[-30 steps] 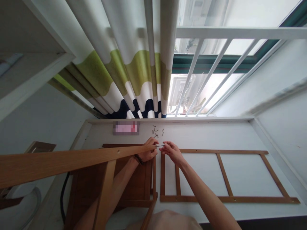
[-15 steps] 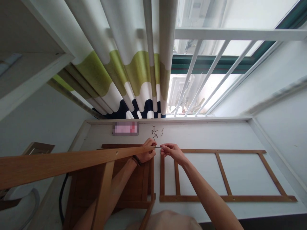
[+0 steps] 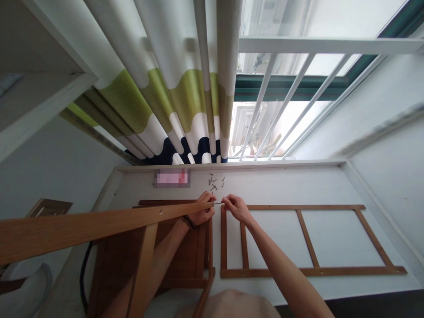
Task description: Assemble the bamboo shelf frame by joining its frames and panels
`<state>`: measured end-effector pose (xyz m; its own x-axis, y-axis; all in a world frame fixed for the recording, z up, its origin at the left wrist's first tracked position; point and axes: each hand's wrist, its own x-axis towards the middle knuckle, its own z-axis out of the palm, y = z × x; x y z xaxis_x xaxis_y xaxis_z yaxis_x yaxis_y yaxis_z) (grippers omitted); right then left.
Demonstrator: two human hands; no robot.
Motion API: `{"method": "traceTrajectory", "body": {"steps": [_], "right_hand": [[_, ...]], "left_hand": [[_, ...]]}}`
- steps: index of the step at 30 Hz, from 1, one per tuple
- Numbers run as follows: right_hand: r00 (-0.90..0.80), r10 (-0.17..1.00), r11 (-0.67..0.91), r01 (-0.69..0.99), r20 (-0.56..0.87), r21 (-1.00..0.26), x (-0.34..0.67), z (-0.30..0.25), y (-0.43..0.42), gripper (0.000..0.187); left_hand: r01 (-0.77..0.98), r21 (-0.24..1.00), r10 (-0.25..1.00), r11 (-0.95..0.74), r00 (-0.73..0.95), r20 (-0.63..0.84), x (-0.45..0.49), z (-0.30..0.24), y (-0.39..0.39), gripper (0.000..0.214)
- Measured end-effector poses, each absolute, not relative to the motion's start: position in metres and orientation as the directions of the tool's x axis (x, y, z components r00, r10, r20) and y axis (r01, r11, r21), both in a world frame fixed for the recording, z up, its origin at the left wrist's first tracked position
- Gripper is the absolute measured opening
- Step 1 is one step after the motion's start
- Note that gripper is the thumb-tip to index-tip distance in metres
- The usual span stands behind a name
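A pleated curtain [image 3: 180,48] banded in white, lime green, olive and navy hangs across the room, in front of me and above a broad white-painted surface [image 3: 271,185]. Beside it, a white railing [image 3: 331,45] with slanting bars crosses a window with a dark teal frame [image 3: 248,88]. On the surface's right side, a flat, ladder-like brown wooden frame [image 3: 308,238] lies with its rungs showing; on the left sits a reddish-brown wooden panel [image 3: 185,247]. Over that panel runs a long, pale-brown wooden bar [image 3: 99,221], joined by a slanting wooden crosspiece [image 3: 145,247]. A bare left hand [image 3: 202,215], a dark beaded bracelet [image 3: 188,222] at its wrist, closes around the bar's far end. Opposite, a bare right hand [image 3: 236,207] pinches a thin, dark metal rod [image 3: 217,203] in its fingertips. The rod lies level between the hands, its tip meeting the bar's end; whether it enters the wood, I cannot tell. Just behind, near a blurred-out pink rectangular object [image 3: 172,177], small metal screws [image 3: 214,187] lie scattered in a loose cluster.
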<state>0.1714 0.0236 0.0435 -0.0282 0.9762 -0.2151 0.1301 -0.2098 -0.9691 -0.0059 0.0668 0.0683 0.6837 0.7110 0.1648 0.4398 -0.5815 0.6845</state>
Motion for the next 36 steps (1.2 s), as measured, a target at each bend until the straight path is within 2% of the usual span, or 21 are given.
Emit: {"method": "traceTrajectory", "body": {"steps": [5, 8, 15, 17, 22, 26, 28, 30, 32, 34, 36], "right_hand": [[-0.177, 0.984, 0.052, 0.477, -0.038, -0.877, 0.178, 0.05, 0.026, 0.038], [-0.196, 0.98, 0.079, 0.56, -0.039, -0.825, 0.177, 0.05, 0.025, 0.045], [-0.099, 0.952, -0.22, 0.438, -0.29, -0.872, 0.163, 0.04, 0.02, 0.056], [-0.089, 0.943, -0.258, 0.418, -0.322, -0.871, 0.161, 0.037, 0.019, 0.055], [-0.059, 0.965, -0.209, 0.422, -0.257, -0.882, 0.158, 0.032, 0.017, 0.051], [-0.056, 0.976, -0.164, 0.441, -0.21, -0.882, 0.157, 0.028, 0.016, 0.049], [-0.05, 0.98, -0.153, 0.447, -0.195, -0.882, 0.157, 0.027, 0.015, 0.049], [-0.044, 0.982, -0.145, 0.453, -0.184, -0.88, 0.157, 0.027, 0.014, 0.048], [-0.043, 0.983, -0.142, 0.449, -0.18, -0.882, 0.157, 0.026, 0.013, 0.048], [-0.046, 0.983, -0.138, 0.44, -0.176, -0.887, 0.157, 0.026, 0.012, 0.047], [-0.051, 0.982, -0.144, 0.427, -0.183, -0.893, 0.157, 0.026, 0.012, 0.047]], "left_hand": [[0.434, 0.695, 0.716, -0.573, 0.678, 0.166, -0.007, 0.069, 0.068, 0.026], [0.444, 0.696, 0.722, -0.565, 0.674, 0.156, -0.006, 0.067, 0.066, 0.026], [0.438, 0.692, 0.714, -0.574, 0.682, 0.161, -0.007, 0.057, 0.064, 0.026], [0.445, 0.685, 0.714, -0.577, 0.682, 0.157, -0.008, 0.054, 0.064, 0.027], [0.475, 0.648, 0.712, -0.595, 0.686, 0.151, -0.012, 0.056, 0.065, 0.025], [0.556, 0.609, 0.772, -0.566, 0.617, 0.153, -0.028, 0.061, 0.057, 0.036], [0.649, 0.601, 0.865, -0.467, 0.477, 0.156, -0.044, 0.061, 0.041, 0.035], [0.747, 0.615, 0.968, -0.251, 0.214, 0.134, -0.063, 0.061, 0.015, 0.028], [0.744, 0.667, 0.999, -0.039, 0.039, 0.016, -0.085, 0.062, -0.017, 0.024], [0.719, 0.66, 0.965, 0.22, -0.064, -0.253, -0.105, 0.064, -0.05, 0.032], [0.672, 0.551, 0.795, 0.494, -0.093, -0.599, -0.124, 0.064, -0.077, 0.048]]}}
